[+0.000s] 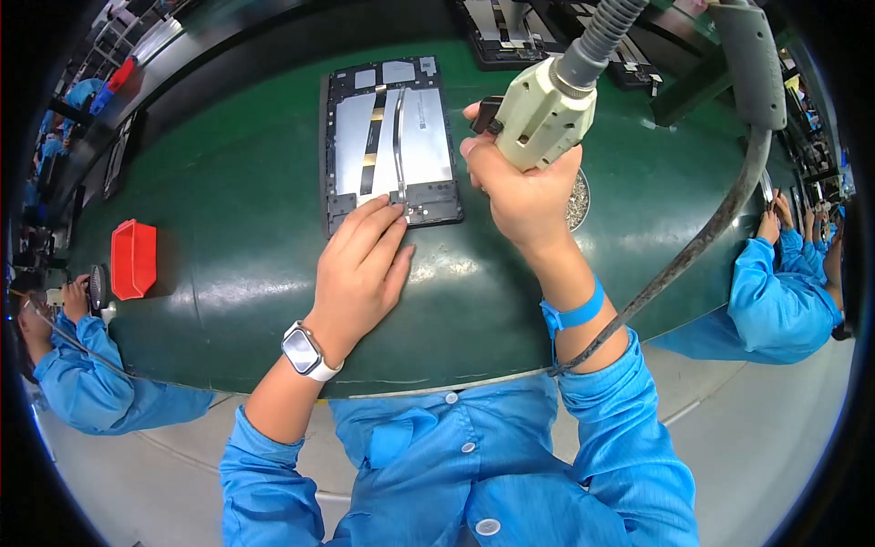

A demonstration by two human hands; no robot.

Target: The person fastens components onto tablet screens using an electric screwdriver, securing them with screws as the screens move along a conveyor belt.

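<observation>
A tablet with its back cover off (427,137) lies on the green table in front of me. Its silver inner plate, black frame and flat ribbon cables are exposed. My left hand (360,264) rests with outstretched fingertips on the tablet's near edge, beside small parts on the black strip. To the right of the tablet, my right hand (533,196) is wrapped round a cream power screwdriver (547,114) with a grey ribbed hose on top. The screwdriver's tip is hidden from view. Partly behind my right wrist stands a round dish of small screws (579,202).
A red plastic bin (134,260) stands at the left on the green table (246,310). More opened tablets (504,32) lie at the far side. A thick dark cable (702,242) hangs across the right, over my forearm. People in blue work at both sides.
</observation>
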